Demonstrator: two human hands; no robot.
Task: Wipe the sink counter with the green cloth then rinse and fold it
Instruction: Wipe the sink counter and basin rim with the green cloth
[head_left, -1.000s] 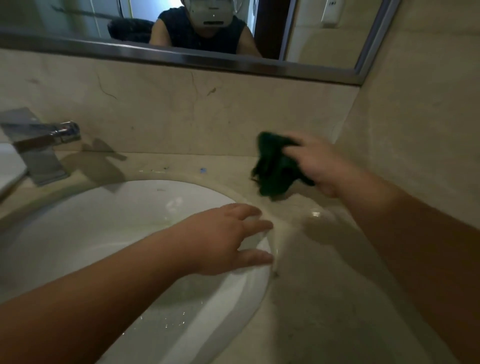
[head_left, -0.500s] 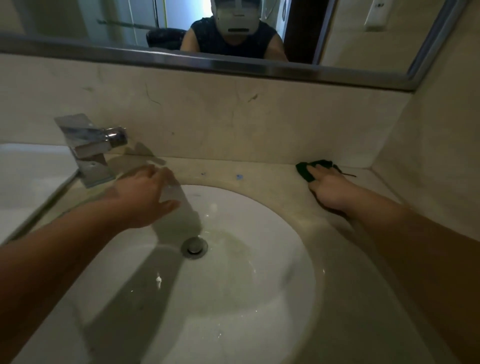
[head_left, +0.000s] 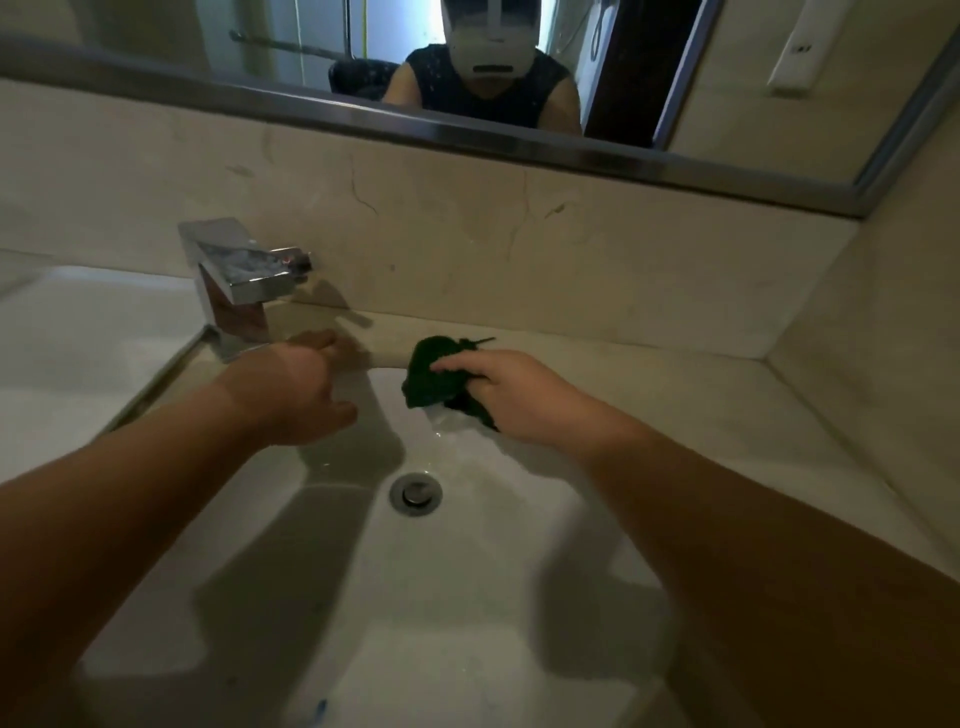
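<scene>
While the right hand (head_left: 524, 397) grips the bunched green cloth (head_left: 434, 376), its fingers (head_left: 457, 364) clenched over the top of the wad, the cloth sits at about twelve o'clock on the basin (head_left: 467, 597), right on the back rim where the white bowl meets the bench (head_left: 649, 384). Half a second ago the cloth was pressed into the far corner of the bench at about two o'clock; a second ago it was lifted clear of the surface. So it has swept leftward along the back strip and now hangs partly over the bowl. A wet sheen shows just below it.

At about ten o'clock, the left hand (head_left: 306, 395) lies palm down on the rim just beside the tap (head_left: 234, 280), fingers spread and holding nothing. It has crossed from the right side of the bowl to the tap side over the same second.

Read together, these moves suggest the wipe of the back strip is nearly finished, and the left hand looks placed to work the tap. No water runs from the spout, so rinsing has not begun, and folding remains. The drain (head_left: 415, 491) is open and unobstructed.
</scene>
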